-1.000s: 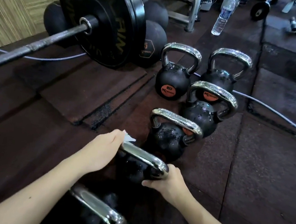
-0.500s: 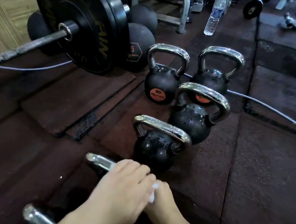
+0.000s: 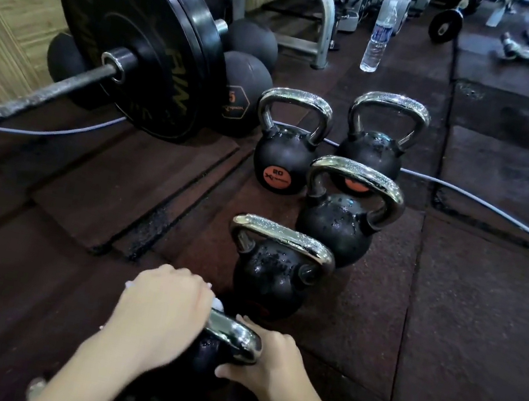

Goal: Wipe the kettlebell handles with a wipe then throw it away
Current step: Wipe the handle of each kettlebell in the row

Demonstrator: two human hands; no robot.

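Observation:
Several black kettlebells with chrome handles stand in a row on the dark rubber floor. My left hand (image 3: 162, 312) is closed over the left part of the nearest kettlebell's chrome handle (image 3: 234, 336), pressing a white wipe (image 3: 217, 303) against it; only small bits of the wipe show past my fingers. My right hand (image 3: 268, 364) grips that kettlebell at the handle's right end. Just beyond stands another kettlebell (image 3: 269, 281), speckled with droplets. Most of the nearest kettlebell's body is hidden under my hands.
A loaded barbell (image 3: 136, 41) lies at the left, with black medicine balls (image 3: 242, 92) behind it. A grey cable (image 3: 497, 209) crosses the floor behind the kettlebells. A water bottle (image 3: 379, 38) stands farther back. Another chrome handle (image 3: 36, 384) peeks out at the bottom left.
My left hand slid back left along the nearest handle with the wipe, uncovering its right end. My right hand stays at that end. The view shifted slightly.

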